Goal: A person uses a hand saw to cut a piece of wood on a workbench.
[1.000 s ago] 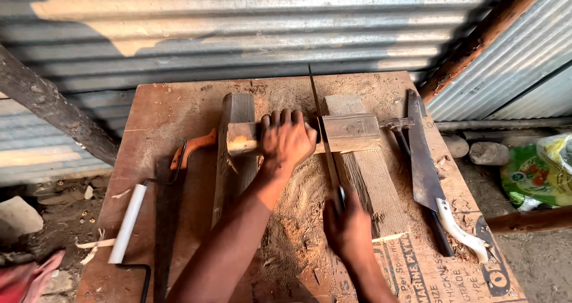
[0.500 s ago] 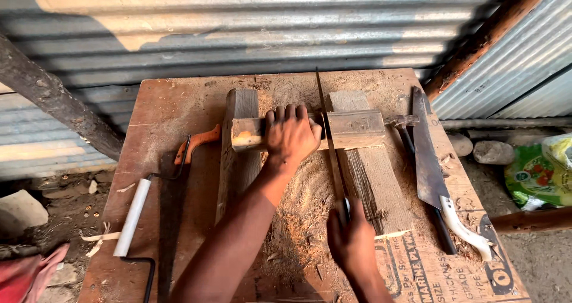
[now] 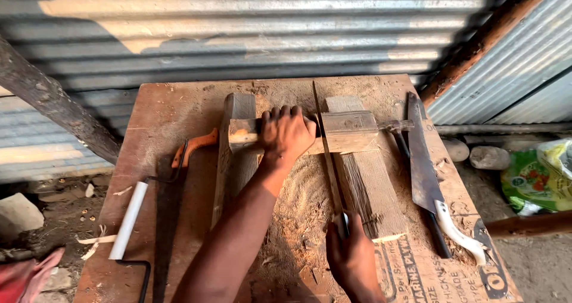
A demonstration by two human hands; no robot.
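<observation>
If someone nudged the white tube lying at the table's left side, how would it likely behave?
The white tube is round and smooth, so it would probably roll sideways. It lies near the table edge and might drop off. It looks hollow, likely light and stiff.

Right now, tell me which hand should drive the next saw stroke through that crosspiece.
Right. The right hand grips the saw by its handle, blade set across the wooden crosspiece. The left hand presses that piece down on two blocks.

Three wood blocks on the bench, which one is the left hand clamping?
The short crosswise wooden block, bridging the two long upright-running wooden blocks; the left hand presses it.
</observation>
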